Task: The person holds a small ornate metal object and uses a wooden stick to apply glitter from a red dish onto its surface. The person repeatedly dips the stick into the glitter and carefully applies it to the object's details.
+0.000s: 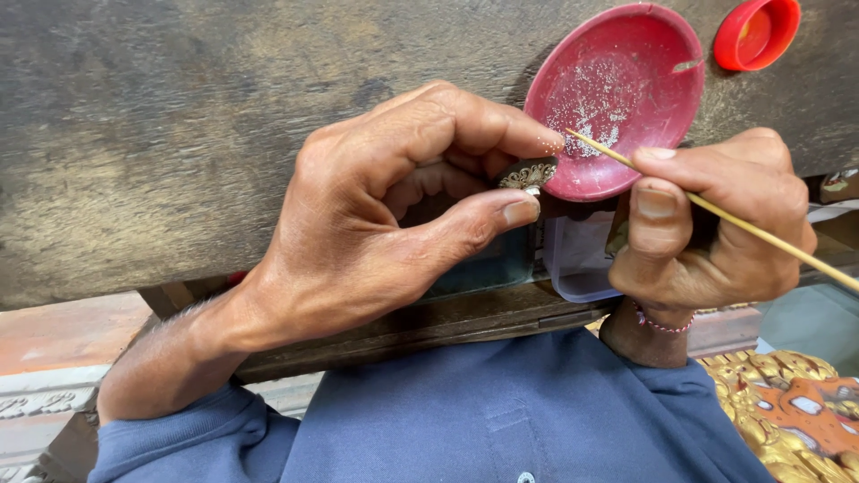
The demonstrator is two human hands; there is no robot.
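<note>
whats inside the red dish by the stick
Inside the red dish, fine silvery-white specks are scattered across the middle and lower part. The tip of the thin stick, held by the right hand, reaches its near rim. Nothing covers the inside; its underside is hidden.

- No labels, signs or screens show.
- A clear plastic box (577, 264), squarish and open-topped, sits at the wooden table's (179, 134) near edge, partly hidden between the hands.
</note>
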